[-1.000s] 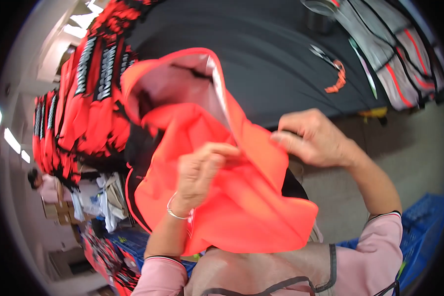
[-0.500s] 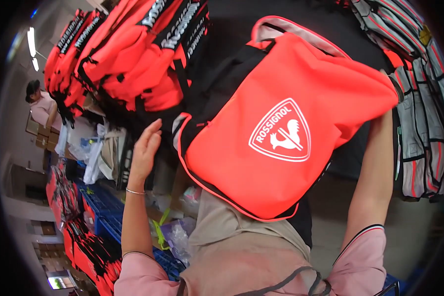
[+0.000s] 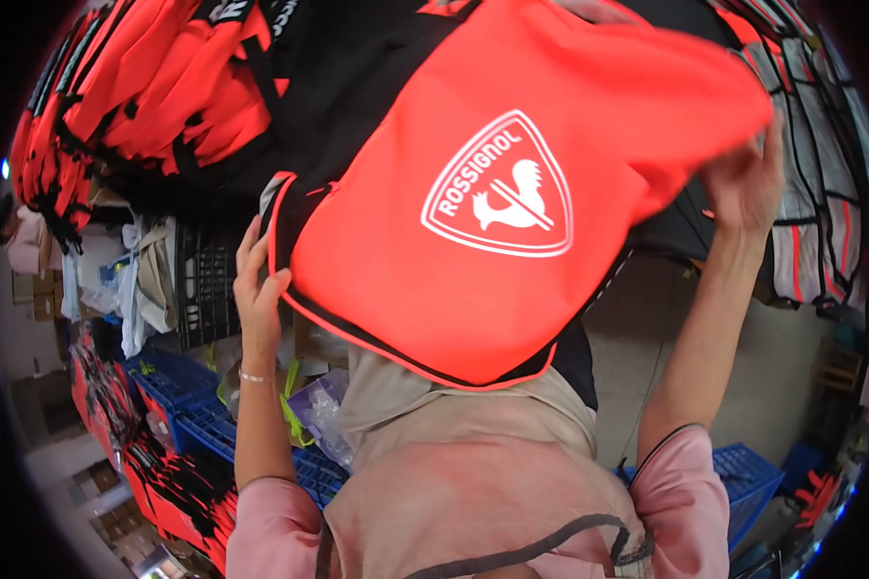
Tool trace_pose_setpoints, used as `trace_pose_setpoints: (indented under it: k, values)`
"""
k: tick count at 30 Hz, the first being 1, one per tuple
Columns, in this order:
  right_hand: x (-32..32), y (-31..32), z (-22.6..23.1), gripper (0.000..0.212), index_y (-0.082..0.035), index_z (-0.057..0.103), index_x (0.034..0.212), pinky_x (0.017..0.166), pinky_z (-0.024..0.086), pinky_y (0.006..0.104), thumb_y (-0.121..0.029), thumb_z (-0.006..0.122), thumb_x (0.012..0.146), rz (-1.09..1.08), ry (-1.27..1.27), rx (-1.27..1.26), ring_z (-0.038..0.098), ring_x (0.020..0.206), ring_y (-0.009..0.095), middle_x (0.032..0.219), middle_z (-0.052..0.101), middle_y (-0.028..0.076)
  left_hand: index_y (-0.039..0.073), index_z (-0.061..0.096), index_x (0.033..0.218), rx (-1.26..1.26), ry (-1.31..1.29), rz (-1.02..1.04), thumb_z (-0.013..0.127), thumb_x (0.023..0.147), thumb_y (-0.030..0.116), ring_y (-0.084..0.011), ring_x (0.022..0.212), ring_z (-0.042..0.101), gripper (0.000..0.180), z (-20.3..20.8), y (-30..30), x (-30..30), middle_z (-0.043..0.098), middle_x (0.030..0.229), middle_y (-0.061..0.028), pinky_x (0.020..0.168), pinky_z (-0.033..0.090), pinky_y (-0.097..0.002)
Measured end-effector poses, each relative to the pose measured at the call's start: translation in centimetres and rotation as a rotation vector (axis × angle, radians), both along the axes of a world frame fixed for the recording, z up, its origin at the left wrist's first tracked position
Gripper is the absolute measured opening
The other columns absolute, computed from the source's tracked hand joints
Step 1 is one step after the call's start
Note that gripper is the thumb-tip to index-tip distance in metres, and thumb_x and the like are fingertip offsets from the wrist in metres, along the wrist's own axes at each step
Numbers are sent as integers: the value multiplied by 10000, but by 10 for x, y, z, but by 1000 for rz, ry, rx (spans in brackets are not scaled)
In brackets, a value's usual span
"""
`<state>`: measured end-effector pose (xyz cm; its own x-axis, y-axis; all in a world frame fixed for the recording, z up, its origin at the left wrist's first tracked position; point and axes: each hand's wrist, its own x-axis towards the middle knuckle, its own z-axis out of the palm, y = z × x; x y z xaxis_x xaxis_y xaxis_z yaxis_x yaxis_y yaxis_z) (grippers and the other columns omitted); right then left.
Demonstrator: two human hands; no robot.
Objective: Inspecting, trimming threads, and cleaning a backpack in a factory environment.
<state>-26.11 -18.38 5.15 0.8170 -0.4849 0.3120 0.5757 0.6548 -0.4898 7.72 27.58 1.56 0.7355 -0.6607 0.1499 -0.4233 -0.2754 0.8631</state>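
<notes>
A bright red backpack (image 3: 357,261) with a white printed shield emblem lies across the dark work surface and my lap, its rounded, black-edged end toward me. My left hand (image 3: 259,289) grips its left edge, thumb on the near face and fingers along the outer side. At the upper right corner, my right hand (image 3: 746,188) touches or nearly touches the red fabric with fingers stretched upward; motion blurs it, and the bag hides part of it.
Red bags with black straps (image 3: 154,87) are piled at the far left. Grey bags with red trim (image 3: 811,183) are stacked at the right. Below my left arm are blue crates (image 3: 198,410) and clear plastic wrapping (image 3: 328,410). Another blue crate (image 3: 743,482) is at lower right.
My left hand has come from beside the bag onto its left edge. My right hand, mostly hidden behind the bag before, now shows at its right corner. The view has shifted.
</notes>
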Motion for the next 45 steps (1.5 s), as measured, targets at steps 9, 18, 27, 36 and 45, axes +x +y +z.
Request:
trace_pose_setpoints:
  k: [9, 18, 27, 36, 45]
  values:
    - [140, -28, 48, 699, -70, 411, 1430, 1131, 342, 383, -208, 723, 819, -1018, 1105, -1357, 443, 1329, 333, 1400, 477, 234, 35, 481, 1405, 178, -694, 268, 676, 910, 201, -344, 1400, 327, 557, 22, -54, -58, 324, 1524, -221, 1114, 291, -441]
    - [9, 135, 19, 372, 0, 634, 980, 852, 495, 395, -219, 809, 736, 128, 941, -1467, 636, 887, 259, 936, 655, 132, 70, 673, 1074, 236, -680, -848, 808, 725, 235, -323, 1022, 598, 409, 62, -155, -164, 650, 1079, -132, 828, 486, -419]
    - [7, 168, 11, 288, -54, 627, 898, 848, 352, 394, -236, 793, 748, 220, 815, -1953, 553, 877, 266, 841, 585, 81, 31, 693, 902, 779, -350, -1241, 733, 813, 327, -374, 755, 658, 312, 83, -189, -146, 661, 762, -197, 682, 514, -453]
    - [29, 132, 112, 265, -65, 564, 770, 832, 327, 379, -216, 781, 763, 236, 682, -1784, 528, 815, 240, 811, 561, 59, -25, 664, 804, 598, -455, -1064, 784, 757, 370, -397, 637, 624, 415, 183, -189, -138, 615, 659, -218, 614, 483, -454]
    - [76, 133, 161, 233, -59, 544, 837, 619, 482, 374, -44, 718, 683, -1118, 212, -1930, 577, 723, 273, 782, 534, 77, 76, 607, 900, -248, -1451, -565, 685, 774, 180, -182, 619, 632, 181, 243, -190, -93, 605, 740, -29, 512, 484, -320]
